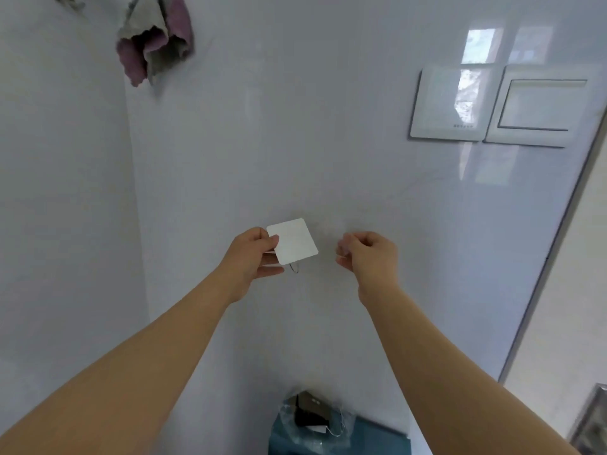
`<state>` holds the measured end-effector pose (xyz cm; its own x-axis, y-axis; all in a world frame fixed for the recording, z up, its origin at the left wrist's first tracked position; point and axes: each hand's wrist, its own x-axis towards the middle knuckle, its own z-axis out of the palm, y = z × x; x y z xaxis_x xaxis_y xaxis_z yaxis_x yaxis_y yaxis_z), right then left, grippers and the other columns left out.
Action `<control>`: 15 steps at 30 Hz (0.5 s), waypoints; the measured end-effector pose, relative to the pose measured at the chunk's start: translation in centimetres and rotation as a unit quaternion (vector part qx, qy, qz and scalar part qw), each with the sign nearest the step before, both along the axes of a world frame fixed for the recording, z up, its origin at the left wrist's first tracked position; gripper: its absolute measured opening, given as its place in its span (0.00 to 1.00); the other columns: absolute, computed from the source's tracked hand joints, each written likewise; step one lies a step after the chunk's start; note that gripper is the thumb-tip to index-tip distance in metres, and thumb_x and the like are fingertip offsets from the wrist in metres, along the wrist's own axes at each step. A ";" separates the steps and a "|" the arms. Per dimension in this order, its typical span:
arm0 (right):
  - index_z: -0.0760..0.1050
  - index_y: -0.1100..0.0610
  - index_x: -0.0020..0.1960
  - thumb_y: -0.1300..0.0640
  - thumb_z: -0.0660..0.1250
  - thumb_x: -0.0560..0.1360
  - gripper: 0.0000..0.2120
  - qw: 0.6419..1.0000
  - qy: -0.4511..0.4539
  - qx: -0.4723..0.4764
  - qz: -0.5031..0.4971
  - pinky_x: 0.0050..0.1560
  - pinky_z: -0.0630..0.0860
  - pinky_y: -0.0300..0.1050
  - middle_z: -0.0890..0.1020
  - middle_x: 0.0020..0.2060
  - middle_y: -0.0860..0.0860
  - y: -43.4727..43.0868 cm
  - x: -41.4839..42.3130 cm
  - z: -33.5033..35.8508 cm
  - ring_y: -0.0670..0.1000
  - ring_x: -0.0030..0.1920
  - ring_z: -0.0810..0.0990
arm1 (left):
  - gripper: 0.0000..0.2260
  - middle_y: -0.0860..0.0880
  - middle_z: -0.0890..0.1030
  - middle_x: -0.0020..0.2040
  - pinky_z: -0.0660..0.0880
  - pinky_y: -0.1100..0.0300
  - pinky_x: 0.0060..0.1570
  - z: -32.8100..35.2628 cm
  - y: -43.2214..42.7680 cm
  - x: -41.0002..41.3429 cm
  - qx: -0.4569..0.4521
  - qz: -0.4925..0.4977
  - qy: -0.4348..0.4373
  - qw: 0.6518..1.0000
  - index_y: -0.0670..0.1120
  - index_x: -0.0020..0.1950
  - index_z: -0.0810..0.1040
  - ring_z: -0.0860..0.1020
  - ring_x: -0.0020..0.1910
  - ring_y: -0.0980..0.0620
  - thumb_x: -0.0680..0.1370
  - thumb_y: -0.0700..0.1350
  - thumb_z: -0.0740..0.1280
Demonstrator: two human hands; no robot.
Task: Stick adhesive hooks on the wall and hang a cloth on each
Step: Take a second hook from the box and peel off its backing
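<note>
My left hand (254,257) pinches a square white adhesive hook (292,241) by its left edge, held in front of the glossy grey-white wall (295,142); a thin metal wire hook pokes out below the pad. My right hand (368,252) is a short way to the right, its fingers curled and pinched together on what looks like a thin clear film, hard to make out. A grey and mauve cloth (156,37) hangs high on the wall at the upper left.
Two white switch plates (499,106) sit on the wall at the upper right. A metal frame edge (558,231) runs down the right side. Below, a clear plastic bag with a dark packet (312,415) lies on a teal surface (361,438).
</note>
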<state>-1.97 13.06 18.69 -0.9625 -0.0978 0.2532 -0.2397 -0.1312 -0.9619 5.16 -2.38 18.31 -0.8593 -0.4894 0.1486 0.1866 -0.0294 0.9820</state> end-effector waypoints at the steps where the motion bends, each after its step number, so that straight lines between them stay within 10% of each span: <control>1: 0.76 0.60 0.38 0.65 0.64 0.75 0.07 1.000 0.001 0.012 -0.005 0.40 0.80 0.43 0.77 0.31 0.52 0.7 0.1 -0.5 0.48 0.32 0.76 | 0.14 0.46 0.79 0.43 0.78 0.48 0.49 -0.4 0.5 -0.3 -0.008 -0.001 -0.006 1.000 0.44 0.34 0.65 0.79 0.40 0.47 0.80 0.39 0.60; 15: 0.76 0.51 0.35 0.62 0.66 0.74 0.11 0.983 -0.067 0.160 -0.064 0.53 0.79 0.52 0.78 0.32 0.50 8.0 0.6 -9.4 0.52 0.38 0.78 | 0.13 0.46 0.77 0.36 0.77 0.56 0.39 -9.2 6.7 -2.7 -0.061 -0.028 -0.102 0.993 0.44 0.34 0.66 0.77 0.30 0.52 0.79 0.38 0.61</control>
<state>-1.40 21.08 9.30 -0.9947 -0.0274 0.0990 -0.1025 0.2057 -0.9732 2.47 4.29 9.15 -0.9027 -0.4296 0.0241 -0.0151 0.0878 0.9960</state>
